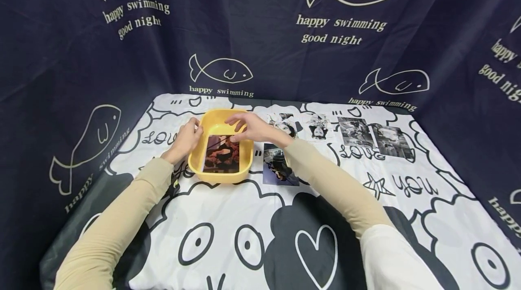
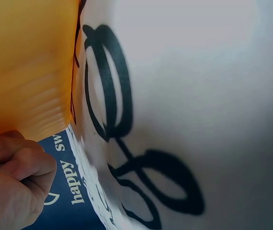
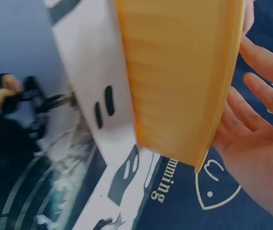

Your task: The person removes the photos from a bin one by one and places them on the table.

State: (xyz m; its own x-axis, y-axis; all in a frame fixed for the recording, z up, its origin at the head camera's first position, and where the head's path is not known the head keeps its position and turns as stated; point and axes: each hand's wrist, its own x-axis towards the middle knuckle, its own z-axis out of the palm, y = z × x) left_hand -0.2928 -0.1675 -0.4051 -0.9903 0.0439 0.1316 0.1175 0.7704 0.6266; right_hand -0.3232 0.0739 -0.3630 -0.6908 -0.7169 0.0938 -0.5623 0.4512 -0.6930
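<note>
A yellow plastic basin point(image 1: 220, 178) stands on the left part of the table, and a dark reddish photo print point(image 1: 223, 154) lies in it. My left hand point(image 1: 188, 138) grips the basin's left rim with curled fingers; in the left wrist view that hand point(image 2: 19, 179) shows at the basin's ribbed wall. Over the right rim reaches my right hand point(image 1: 254, 128), its fingers loosely bent and spread above the inside, the thumb near the photo's upper corner. Seen from the right wrist, the hand point(image 3: 256, 115) has parted fingers beyond the rim, with nothing visible between them.
Right of the basin lies a colour photo point(image 1: 278, 168), partly under the right forearm. Farther back are several black-and-white prints, among them a portrait point(image 1: 317, 127), a street-like scene point(image 1: 355, 131) and another print point(image 1: 392, 141). A patterned cloth point(image 1: 228, 222) covers the table; dark curtains point(image 1: 268, 54) hang around.
</note>
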